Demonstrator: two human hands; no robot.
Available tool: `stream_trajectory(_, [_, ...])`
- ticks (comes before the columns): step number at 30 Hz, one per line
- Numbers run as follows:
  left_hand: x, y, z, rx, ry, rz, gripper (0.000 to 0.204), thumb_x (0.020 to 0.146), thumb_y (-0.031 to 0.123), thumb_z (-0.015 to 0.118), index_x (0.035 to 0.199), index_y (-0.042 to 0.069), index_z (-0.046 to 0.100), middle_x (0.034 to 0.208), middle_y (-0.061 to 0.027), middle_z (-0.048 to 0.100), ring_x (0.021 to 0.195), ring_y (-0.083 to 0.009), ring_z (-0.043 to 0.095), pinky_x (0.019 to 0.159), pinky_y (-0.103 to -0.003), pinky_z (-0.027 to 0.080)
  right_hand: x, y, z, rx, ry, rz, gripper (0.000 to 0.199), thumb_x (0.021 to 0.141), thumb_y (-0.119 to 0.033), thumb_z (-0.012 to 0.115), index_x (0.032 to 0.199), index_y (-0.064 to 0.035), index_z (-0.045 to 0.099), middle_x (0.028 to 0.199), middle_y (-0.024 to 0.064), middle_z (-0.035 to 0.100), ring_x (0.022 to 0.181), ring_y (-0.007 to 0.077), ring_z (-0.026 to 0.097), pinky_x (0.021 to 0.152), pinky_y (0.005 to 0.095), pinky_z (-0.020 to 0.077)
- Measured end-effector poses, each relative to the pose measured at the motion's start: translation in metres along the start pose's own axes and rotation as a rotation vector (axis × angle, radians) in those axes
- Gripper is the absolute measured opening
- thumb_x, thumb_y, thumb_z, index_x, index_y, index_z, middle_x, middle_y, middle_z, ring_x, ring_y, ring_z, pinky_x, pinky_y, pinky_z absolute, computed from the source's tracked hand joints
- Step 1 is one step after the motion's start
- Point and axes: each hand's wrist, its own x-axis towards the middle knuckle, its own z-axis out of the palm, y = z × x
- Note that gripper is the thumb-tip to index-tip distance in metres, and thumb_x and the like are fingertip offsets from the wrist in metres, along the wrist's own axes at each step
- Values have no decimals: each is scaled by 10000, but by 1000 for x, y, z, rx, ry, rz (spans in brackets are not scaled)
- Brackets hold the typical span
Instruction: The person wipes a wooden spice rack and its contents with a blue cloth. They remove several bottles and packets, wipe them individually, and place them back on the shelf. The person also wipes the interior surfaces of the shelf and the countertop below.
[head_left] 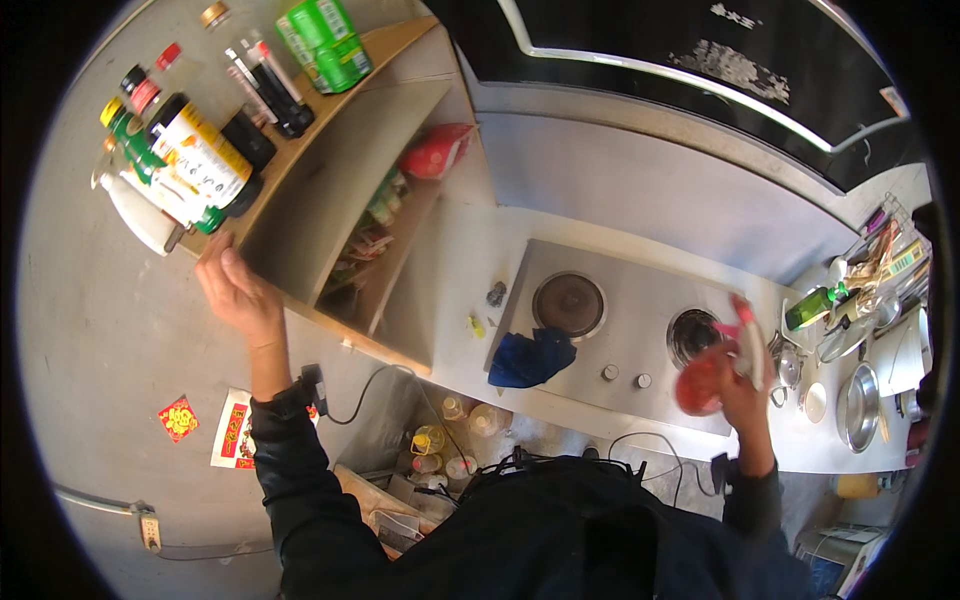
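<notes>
Dark clothing (560,530) lies nearest; beyond it, the right hand (743,398) is closed around a motion-blurred red-and-white container (698,386), perhaps a spray bottle, over the right part of the stovetop (622,312). It would likely be light, fairly stiff and slick if wet; its narrower part seems the surest hold. To the left, the left hand (240,292) has fingers loosely extended, holding nothing visible, by the wooden shelf's (378,346) left end; contact is unclear. Farther off stands a dark sauce bottle (205,152).
</notes>
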Motion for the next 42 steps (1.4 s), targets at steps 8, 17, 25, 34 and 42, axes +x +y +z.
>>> stream_trajectory(8, [-1,-1,4,-42,1,-20,303,1125,211,517,1153,-2,729,1157,-172,725,1083,-361,677,967,-428,526,93,-120,212,628,-942,101,611,956,-74,640,1551,-102,501,1195,45,742,830,119,698,782,302,595])
stream_trajectory(17, [0,-9,-2,-66,-20,34,312,1123,230,515,1149,-8,715,1154,-166,718,1069,-362,665,956,-436,515,123,-165,378,629,-1011,3,116,930,-85,672,980,9,624,815,90,715,697,157,706,672,326,572])
stream_trajectory(25, [-2,-13,5,-108,-8,53,291,1116,213,524,1146,-10,709,1175,-190,707,1089,-380,661,974,-457,501,184,-154,424,375,-888,-3,413,955,-87,675,1362,-15,654,931,80,730,709,146,711,690,319,603])
stream_trajectory(34, [0,-12,-1,-78,-7,71,303,1135,204,522,1141,-28,716,1145,-179,702,1085,-357,689,966,-417,537,316,-121,433,411,-555,69,337,891,-100,759,1204,6,695,919,105,718,756,210,685,697,386,573])
stream_trajectory(42, [0,-12,2,-55,13,98,299,1134,202,523,1135,-21,721,1134,-174,711,1076,-352,694,958,-418,541,361,-98,396,252,-250,190,247,880,-153,791,958,72,728,878,145,716,735,230,680,650,425,556])
